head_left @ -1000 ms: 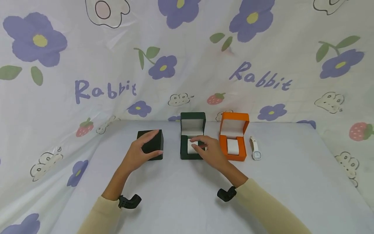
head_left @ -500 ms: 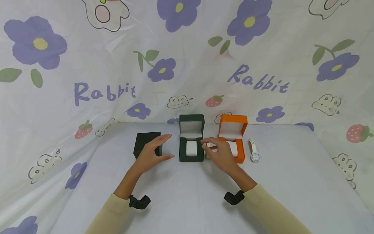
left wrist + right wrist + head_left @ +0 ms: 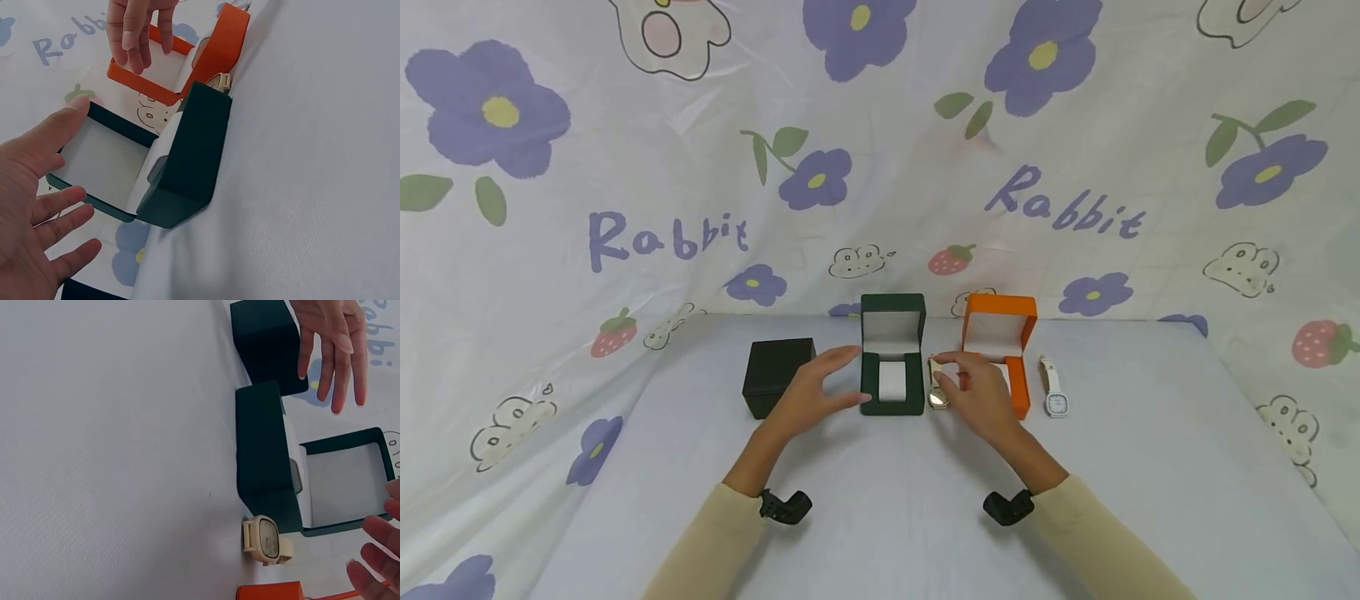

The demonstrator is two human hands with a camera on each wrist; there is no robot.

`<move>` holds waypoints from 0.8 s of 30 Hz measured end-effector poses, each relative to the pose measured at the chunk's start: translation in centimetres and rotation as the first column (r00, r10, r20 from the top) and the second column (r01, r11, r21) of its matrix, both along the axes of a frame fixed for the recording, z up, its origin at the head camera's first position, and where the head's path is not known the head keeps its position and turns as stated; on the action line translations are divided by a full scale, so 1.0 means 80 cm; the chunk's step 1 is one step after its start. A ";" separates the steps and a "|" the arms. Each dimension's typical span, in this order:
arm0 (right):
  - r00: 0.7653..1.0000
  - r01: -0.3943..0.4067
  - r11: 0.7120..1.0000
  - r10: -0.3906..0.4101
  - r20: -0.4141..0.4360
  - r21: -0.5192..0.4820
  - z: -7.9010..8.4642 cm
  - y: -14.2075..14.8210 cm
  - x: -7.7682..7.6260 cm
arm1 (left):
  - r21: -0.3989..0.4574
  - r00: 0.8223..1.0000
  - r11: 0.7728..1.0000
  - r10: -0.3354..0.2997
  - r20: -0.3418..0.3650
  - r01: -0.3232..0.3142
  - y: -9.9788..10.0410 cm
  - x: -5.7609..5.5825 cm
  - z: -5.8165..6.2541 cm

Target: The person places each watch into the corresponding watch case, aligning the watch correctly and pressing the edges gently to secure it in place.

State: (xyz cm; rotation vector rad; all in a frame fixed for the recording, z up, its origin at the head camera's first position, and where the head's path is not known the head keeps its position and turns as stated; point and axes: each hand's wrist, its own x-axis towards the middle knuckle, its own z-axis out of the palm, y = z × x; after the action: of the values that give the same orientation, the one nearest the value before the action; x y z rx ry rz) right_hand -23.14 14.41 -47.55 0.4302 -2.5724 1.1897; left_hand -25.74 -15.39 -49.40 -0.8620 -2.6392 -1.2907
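Observation:
My left hand (image 3: 812, 396) hovers at the left side of an open dark green watch box (image 3: 871, 383), thumb and fingers spread apart. Inside that box sits a white cushion (image 3: 892, 381). To its right, a cream-strapped watch (image 3: 267, 540) lies on the table between the green box and an open orange watch box (image 3: 1019, 387). My right hand (image 3: 985, 396) is over the orange box's left part, its fingertips beside the watch in the head view. In the right wrist view, the fingers (image 3: 378, 528) are apart from the watch and hold nothing.
A closed dark green box (image 3: 771, 371) stands at the left, partly behind my left hand. A white watch (image 3: 1055, 396) lies right of the orange box. The white table (image 3: 895, 517) meets a flower-printed cloth (image 3: 880, 167) at the back.
My left hand has moved right, from the closed box to the open green one. My right hand has moved right, off the green box, bringing the cream-strapped watch into view.

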 end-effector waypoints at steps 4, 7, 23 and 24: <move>0.999 0.018 0.996 -0.015 -0.028 0.088 -0.004 0.000 -0.003 | -0.037 1.000 0.999 0.008 -0.014 -0.008 0.006 -0.006 -0.002; 0.999 0.029 0.985 -0.022 -0.044 0.169 -0.008 -0.002 -0.007 | -0.083 1.000 0.996 0.011 -0.024 -0.013 0.012 -0.010 -0.002; 0.997 0.071 0.813 -0.036 -0.072 0.578 -0.026 -0.018 -0.027 | -0.272 0.999 0.962 0.032 -0.005 -0.032 0.032 -0.016 -0.006; 0.997 0.069 0.800 -0.036 -0.066 0.597 -0.028 -0.019 -0.029 | -0.278 0.999 0.960 0.032 -0.010 -0.034 0.033 -0.016 -0.006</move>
State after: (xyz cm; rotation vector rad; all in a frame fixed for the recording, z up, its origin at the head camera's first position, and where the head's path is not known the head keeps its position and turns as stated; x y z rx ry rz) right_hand -25.44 12.88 -49.80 0.4984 -2.8477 0.2983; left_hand -27.04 -12.78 -49.90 -0.8462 -2.8613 -0.9203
